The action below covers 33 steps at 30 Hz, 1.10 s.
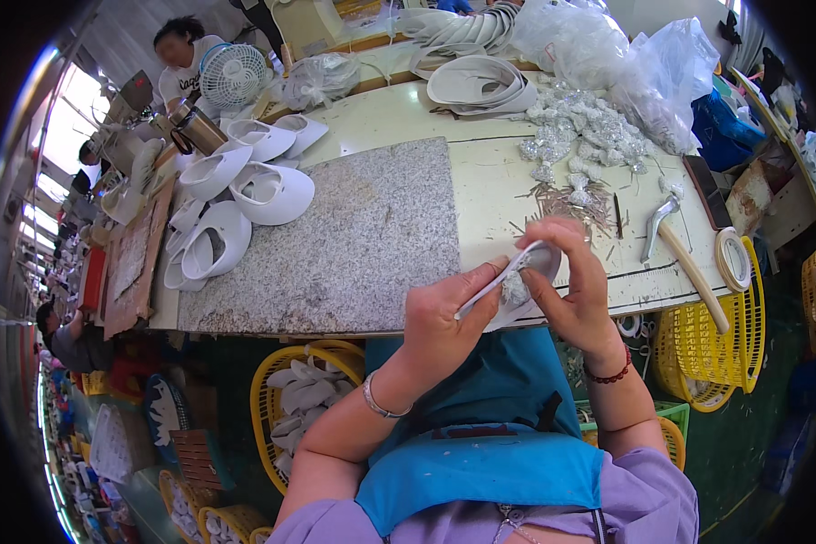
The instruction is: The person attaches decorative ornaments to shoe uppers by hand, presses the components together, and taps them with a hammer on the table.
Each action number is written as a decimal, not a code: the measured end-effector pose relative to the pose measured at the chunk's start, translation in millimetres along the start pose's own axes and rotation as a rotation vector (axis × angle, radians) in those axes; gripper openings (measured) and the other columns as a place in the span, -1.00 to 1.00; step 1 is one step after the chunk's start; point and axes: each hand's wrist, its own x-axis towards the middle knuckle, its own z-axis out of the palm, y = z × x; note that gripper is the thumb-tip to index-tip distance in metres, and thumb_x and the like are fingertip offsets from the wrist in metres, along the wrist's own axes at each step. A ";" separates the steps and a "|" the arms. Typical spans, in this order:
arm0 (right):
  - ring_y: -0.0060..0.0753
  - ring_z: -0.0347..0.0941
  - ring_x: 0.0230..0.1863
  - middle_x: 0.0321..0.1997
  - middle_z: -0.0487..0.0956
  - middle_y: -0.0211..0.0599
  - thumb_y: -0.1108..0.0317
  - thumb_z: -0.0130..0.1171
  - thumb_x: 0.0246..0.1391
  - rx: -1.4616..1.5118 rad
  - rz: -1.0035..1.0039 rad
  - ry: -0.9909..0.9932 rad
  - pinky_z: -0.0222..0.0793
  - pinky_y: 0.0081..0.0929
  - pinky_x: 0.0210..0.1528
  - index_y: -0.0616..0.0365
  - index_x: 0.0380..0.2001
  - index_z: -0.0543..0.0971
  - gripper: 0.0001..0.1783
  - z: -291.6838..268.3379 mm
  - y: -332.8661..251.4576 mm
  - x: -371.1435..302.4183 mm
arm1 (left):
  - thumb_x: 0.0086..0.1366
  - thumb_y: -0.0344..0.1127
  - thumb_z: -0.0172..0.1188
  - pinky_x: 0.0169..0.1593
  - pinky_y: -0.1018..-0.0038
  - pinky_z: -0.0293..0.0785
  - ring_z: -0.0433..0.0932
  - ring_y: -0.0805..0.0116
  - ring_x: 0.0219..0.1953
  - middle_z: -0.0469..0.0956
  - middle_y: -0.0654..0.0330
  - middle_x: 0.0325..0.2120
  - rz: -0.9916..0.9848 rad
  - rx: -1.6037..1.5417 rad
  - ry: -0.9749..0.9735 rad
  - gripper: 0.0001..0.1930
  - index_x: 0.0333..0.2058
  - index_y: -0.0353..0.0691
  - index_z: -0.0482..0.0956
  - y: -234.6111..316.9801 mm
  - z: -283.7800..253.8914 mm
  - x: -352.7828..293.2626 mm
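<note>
1. Above my blue apron, close to the table's front edge, my left hand pinches one side of a white piece, thumb on top, fingers narrowed beneath.
2. Just to its right, my right hand curls about the other end of the piece, thumb and fingers drawn in on it. Something silvery seems to lie near that thumb, too covered to tell.
3. The piece's long axis runs aslant, from low left at my left fingers to upper right; its rounded, open end points away from me and rightward, its thin edge turned up.
4. What could go wrong, I judge: a loose pinch might let it slip off the front edge, and squeezing too hard might crease it.
5. Below the table at left, a yellow basket holds more pale pieces.
6. To my right lies a hammer, its handle reaching over the edge; a careless elbow could knock it down.
7. Left of my hands spreads a grey slab; beyond them, thin sticks, then silver bows.
8. Farther off stand white visor-like shapes, then a fan before a seated person.
</note>
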 end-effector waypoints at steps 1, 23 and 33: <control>-0.28 0.42 -0.15 -0.22 0.51 -0.15 0.64 0.20 -0.13 0.203 0.095 -0.002 0.34 -0.49 -0.20 0.24 -0.09 0.44 -0.56 4.4 3.7 -7.2 | 0.14 -0.46 0.23 -0.38 0.52 0.49 0.63 0.32 -0.45 0.61 0.00 -0.44 0.018 -0.004 -0.012 -0.70 -0.11 -0.29 0.58 -0.6 0.3 0.0; -0.25 0.43 -0.37 -0.23 0.44 -0.20 0.59 0.21 -0.35 -0.092 -0.087 -0.029 0.38 -0.44 -0.38 0.19 -0.25 0.51 -0.58 13.4 -23.0 -11.5 | 0.21 -0.43 0.19 -0.41 0.55 0.46 0.60 0.43 -0.48 0.61 0.04 -0.48 0.046 -0.016 0.054 -0.75 -0.12 -0.26 0.59 -0.6 0.0 -4.3; -0.48 0.43 -0.44 -0.27 0.42 -0.27 0.59 0.31 -0.22 0.303 0.173 -0.104 0.38 -0.61 -0.48 0.21 -0.28 0.48 -0.65 5.7 -17.8 -14.9 | 0.20 -0.45 0.22 -0.46 0.66 0.37 0.42 0.69 -0.51 0.58 0.29 -0.56 -0.019 -0.028 -0.026 -0.83 -0.23 -0.37 0.61 5.6 -2.3 -3.8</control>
